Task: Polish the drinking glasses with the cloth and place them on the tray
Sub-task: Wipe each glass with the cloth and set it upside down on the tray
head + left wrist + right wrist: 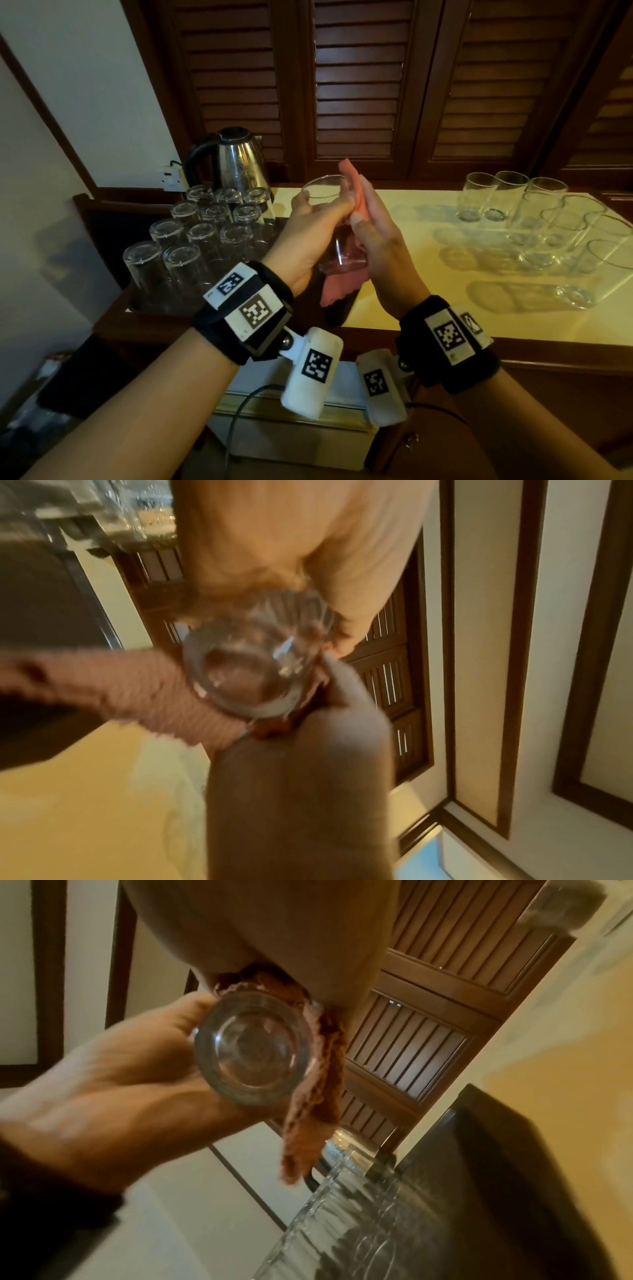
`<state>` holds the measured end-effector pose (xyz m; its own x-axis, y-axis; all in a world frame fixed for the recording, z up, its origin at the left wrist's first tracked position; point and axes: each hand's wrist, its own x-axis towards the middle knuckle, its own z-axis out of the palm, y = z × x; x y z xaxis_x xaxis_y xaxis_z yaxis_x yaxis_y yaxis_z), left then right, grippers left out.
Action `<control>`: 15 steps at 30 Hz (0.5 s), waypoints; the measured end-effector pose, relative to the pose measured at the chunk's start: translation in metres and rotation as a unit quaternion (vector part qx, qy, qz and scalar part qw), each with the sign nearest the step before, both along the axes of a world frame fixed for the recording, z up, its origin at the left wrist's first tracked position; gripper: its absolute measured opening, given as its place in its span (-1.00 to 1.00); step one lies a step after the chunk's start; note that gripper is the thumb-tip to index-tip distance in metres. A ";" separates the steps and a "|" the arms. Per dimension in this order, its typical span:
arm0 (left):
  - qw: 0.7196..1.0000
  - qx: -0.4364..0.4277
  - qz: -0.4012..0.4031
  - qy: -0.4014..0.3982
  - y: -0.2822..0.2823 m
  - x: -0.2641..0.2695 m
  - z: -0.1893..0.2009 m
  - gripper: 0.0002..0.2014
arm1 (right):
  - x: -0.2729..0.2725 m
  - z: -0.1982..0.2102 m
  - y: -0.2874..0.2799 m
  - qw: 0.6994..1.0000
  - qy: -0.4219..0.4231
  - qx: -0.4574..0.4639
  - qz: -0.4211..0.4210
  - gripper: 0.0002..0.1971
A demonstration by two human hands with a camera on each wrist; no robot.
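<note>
A glass (pixel 334 219) is gripped near-upright by the left hand (pixel 308 236), while a cloth (pixel 352 192) is pressed against its far side by the flat-fingered right hand (pixel 380 240).

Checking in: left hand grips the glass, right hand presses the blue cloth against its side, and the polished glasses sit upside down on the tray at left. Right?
One thing is off: the cloth is pink, not blue, as the head view shows. The rest holds: the left hand grips the glass, the right hand presses the cloth against its side, and the upside-down glasses sit on the tray at left.
</note>
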<state>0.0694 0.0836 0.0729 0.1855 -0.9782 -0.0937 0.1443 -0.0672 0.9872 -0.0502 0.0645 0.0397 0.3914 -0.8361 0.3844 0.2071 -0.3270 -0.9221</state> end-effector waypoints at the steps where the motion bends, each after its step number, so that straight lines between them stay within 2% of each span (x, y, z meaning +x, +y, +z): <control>1: 1.000 -0.004 -0.005 0.003 0.001 -0.001 -0.001 -0.26 | 0.000 0.000 0.001 0.999 -0.033 0.028 0.026 -0.47; 3: 0.998 -0.028 -0.050 0.022 0.004 0.001 -0.001 -0.53 | -0.002 0.004 0.002 0.983 -0.118 0.120 0.077 -0.54; 4: 0.996 -0.032 -0.074 0.026 0.005 0.003 -0.001 -0.57 | -0.004 0.006 0.002 0.974 -0.146 0.152 0.080 -0.56; 6: 0.995 -0.038 -0.090 0.021 0.005 0.007 -0.001 -0.48 | -0.008 0.006 -0.001 0.970 -0.166 0.169 0.061 -0.57; 7: 0.996 -0.040 -0.073 0.026 0.004 0.007 0.000 -0.42 | -0.009 0.006 -0.001 0.974 -0.157 0.154 0.061 -0.55; 9: 0.999 -0.040 -0.021 0.027 -0.001 0.007 0.000 -0.36 | -0.007 0.007 0.000 0.992 -0.089 0.084 0.040 -0.52; 11: 0.999 -0.035 -0.005 0.016 -0.003 0.001 -0.001 -0.26 | -0.004 0.006 0.000 1.000 -0.017 0.017 0.002 -0.50; 13: 0.999 -0.032 0.001 0.009 -0.002 -0.003 -0.003 -0.10 | -0.002 0.006 0.001 1.000 -0.021 0.007 0.009 -0.50; 14: 0.999 -0.039 -0.002 0.013 -0.002 -0.002 -0.006 -0.15 | 0.000 0.006 0.003 0.997 -0.055 0.034 0.037 -0.51; 15: 0.998 -0.050 -0.015 0.019 -0.002 -0.001 -0.005 -0.33 | 0.000 0.006 0.004 0.990 -0.098 0.078 0.067 -0.52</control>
<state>0.0687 0.0815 0.0676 0.1536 -0.9881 -0.0013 0.1804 0.0268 0.9832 -0.0502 0.0681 0.0458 0.4330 -0.8373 0.3337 0.4196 -0.1404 -0.8968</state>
